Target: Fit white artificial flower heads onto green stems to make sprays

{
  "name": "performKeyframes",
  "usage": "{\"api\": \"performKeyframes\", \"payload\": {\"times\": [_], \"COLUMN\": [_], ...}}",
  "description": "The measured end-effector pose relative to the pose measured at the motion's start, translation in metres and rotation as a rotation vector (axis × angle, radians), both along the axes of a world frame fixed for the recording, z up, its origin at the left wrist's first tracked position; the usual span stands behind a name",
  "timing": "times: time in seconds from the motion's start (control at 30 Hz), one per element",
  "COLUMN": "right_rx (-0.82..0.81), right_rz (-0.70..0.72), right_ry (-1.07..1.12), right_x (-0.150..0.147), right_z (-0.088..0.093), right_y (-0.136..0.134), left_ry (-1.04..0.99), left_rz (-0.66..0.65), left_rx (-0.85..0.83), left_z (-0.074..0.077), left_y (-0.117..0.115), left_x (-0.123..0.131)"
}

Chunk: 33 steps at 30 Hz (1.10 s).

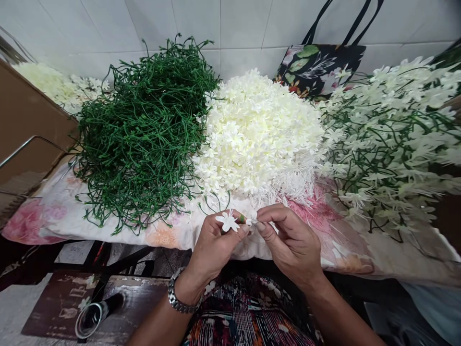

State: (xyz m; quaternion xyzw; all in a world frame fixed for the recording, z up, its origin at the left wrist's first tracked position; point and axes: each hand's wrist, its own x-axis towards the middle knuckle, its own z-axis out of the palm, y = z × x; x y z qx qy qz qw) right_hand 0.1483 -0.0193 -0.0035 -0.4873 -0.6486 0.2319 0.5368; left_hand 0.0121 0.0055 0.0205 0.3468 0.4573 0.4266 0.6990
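My left hand [218,245], with a metal watch on its wrist, pinches a green artificial flower stem [242,218] between thumb and forefinger. One white artificial flower [228,221] stands out above that thumb. The fingertips of my right hand [295,242] are closed on a small white flower [253,218], which meets the stem's tip; the exact contact is hidden by the fingers. Just beyond my hands lies a large heap of white flower heads [259,129]. A tangled pile of green stems [140,129] spreads to its left.
Stems bearing white flowers [392,139] lie at the right. A floral cloth [54,216] covers the work surface. A cardboard box [32,120] stands at the left. Against the tiled wall leans a floral bag [320,69]. A cup [89,319] is at the lower left.
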Motion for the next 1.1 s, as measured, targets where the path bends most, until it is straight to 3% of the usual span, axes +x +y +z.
{"api": "performKeyframes", "payload": {"times": [0.2,0.4,0.67,0.77,1.1], "right_rx": [0.001,0.027,-0.189,-0.141,-0.079], "right_rz": [0.004,0.029,0.127,0.089,0.051], "right_ry": [0.065,0.084,0.098,-0.008,-0.033], "right_x": [-0.001,-0.004,0.002,0.001,0.002], "right_z": [0.003,0.004,0.005,0.008,0.004], "right_y": [-0.001,-0.003,-0.003,-0.002,-0.005], "left_ry": [-0.044,-0.036,0.084,0.125,0.089], "left_rz": [0.015,0.048,0.087,0.089,0.006], "left_rx": [-0.035,0.097,0.142,0.214,0.396], "left_z": [-0.002,-0.01,-0.01,-0.013,-0.023], "left_y": [-0.001,-0.006,-0.007,-0.007,-0.01], "left_x": [0.001,0.003,0.0,-0.001,-0.009]}}
